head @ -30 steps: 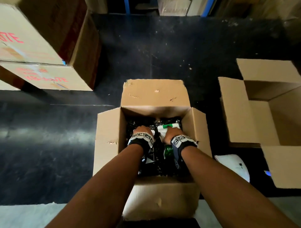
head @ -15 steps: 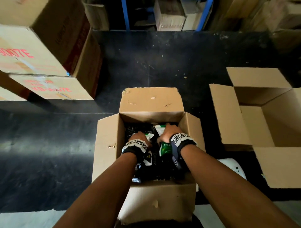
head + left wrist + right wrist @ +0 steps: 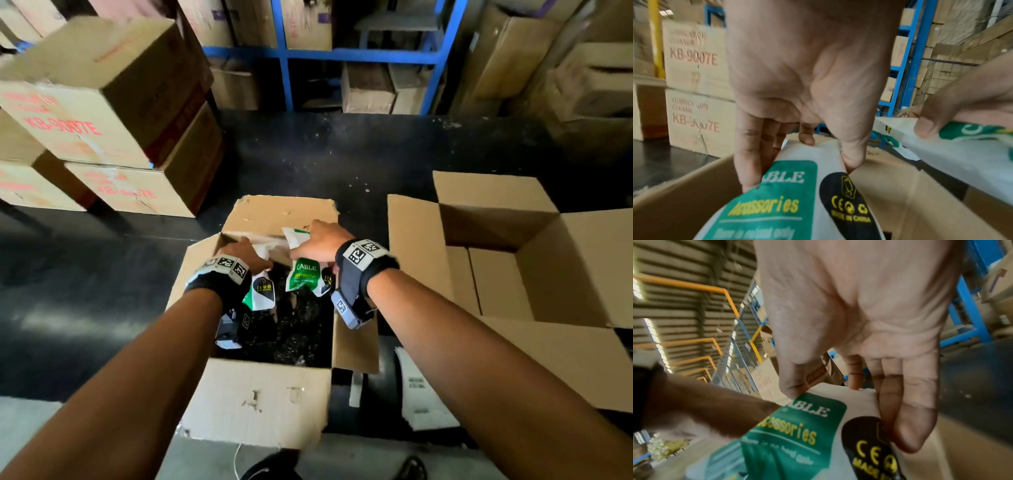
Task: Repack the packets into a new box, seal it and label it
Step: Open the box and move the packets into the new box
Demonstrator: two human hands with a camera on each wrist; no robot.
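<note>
Above the open carton (image 3: 253,404), left hand (image 3: 246,257) and right hand (image 3: 322,240) each grip a cable-accessories packet (image 3: 262,294), fingertips hidden behind it.

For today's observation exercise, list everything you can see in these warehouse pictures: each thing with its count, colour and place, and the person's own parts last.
Packets: two, white and green, one in each hand above the old box; left one, right one.
Old box: one, brown, open, centre of the floor, dark contents inside.
New box: one, brown, open, to the right.
Stacked cartons: several, brown with red print, far left.
Shelving: one, blue, at the back, holding more cartons.
White sheets: count unclear, on the floor between the two boxes.
Wrist bands: two, black and white, one on each wrist.
Left hand: grips a packet.
Right hand: grips a packet.
</note>
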